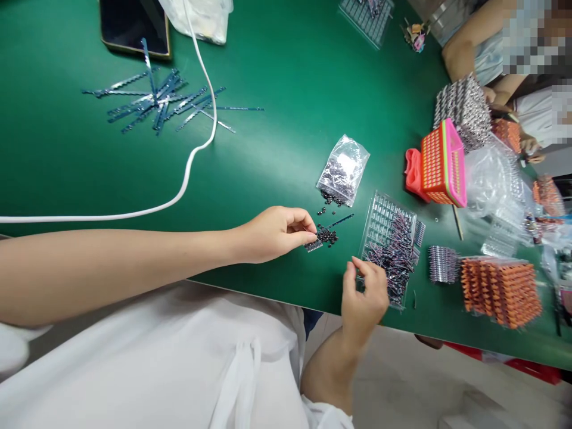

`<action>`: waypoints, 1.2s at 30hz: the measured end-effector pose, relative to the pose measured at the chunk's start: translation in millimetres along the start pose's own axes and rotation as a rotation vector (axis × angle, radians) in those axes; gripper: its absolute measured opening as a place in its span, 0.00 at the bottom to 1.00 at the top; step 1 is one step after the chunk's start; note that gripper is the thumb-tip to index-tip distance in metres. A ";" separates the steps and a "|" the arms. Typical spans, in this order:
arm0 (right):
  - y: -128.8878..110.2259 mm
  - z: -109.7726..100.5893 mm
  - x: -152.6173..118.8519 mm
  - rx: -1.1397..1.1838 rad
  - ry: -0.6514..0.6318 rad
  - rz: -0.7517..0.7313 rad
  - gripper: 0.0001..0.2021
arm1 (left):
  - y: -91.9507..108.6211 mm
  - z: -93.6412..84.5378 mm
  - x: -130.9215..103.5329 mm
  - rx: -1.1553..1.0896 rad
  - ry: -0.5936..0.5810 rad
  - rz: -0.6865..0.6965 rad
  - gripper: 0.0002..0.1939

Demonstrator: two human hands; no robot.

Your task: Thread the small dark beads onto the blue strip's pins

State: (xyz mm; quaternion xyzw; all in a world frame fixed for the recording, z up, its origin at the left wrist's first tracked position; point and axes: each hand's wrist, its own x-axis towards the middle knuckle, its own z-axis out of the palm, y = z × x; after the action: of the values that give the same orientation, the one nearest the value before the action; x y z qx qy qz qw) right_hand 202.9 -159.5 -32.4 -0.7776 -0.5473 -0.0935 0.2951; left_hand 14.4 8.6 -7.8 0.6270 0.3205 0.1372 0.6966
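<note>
Over a small pile of dark beads [328, 236], the thumb and fingers of my left hand [279, 235] are pinched together. A small piece with a row of parts [313, 245] shows just under the fingertips, and a thin dark blue strip [342, 221] lies beside them. My right hand [365, 295] is at the table's front edge, left of a clear tray [374, 223] heaped with small parts with thin wires [395, 253]. Its thumb and forefinger are close together, and whether anything is between them is too small to tell. A clear bag of dark beads [343, 170] lies behind the pile.
Many blue metallic strips [158, 101] lie at the back left near a phone [134, 27] and a white cable [190, 164]. To the right are an orange-pink basket [442, 164], orange stacked pieces [500, 291] and silvery stacks [442, 264]. Other people's arms [473, 39] show at the upper right.
</note>
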 end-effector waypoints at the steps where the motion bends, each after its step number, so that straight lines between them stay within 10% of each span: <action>1: -4.8 4.6 2.7 0.039 -0.055 -0.023 0.07 | -0.4 0.1 -0.3 0.013 -0.001 0.012 0.09; 18: -24.6 13.1 16.9 0.212 -0.389 0.043 0.08 | 0.6 -0.9 -2.9 0.073 -0.014 0.047 0.09; 36: -20.5 23.1 15.6 -0.007 -0.320 0.065 0.20 | 0.4 -1.5 -2.3 0.078 -0.021 0.040 0.09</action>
State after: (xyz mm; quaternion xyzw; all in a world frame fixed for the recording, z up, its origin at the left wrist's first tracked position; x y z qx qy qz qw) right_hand 186.2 -129.4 -36.5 -0.8009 -0.5615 0.0395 0.2044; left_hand 11.8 8.5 -6.7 0.6614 0.3059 0.1319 0.6720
